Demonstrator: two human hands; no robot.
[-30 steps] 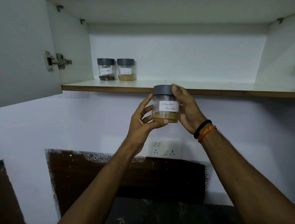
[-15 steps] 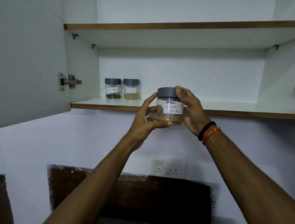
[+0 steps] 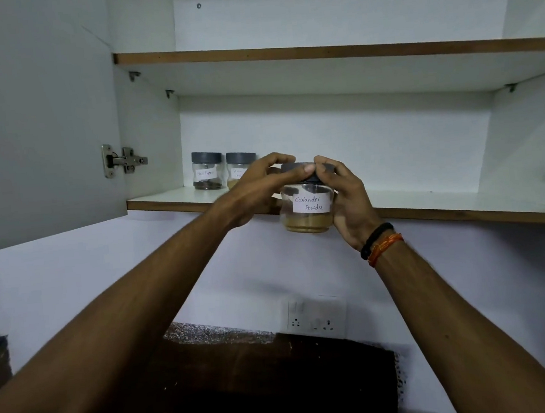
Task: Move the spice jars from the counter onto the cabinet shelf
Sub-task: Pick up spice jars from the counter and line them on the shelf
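The jar is clear with a dark grey lid, a layer of tan powder at the bottom and a white label handwritten "Coriander Powder". It is held in the air just in front of the lower shelf edge. The right hand wraps its side; the left hand pinches the lid. Two similar jars (labels too small to read) stand at the shelf's back left.

Second shelf jar half hidden behind left hand; label unreadable.
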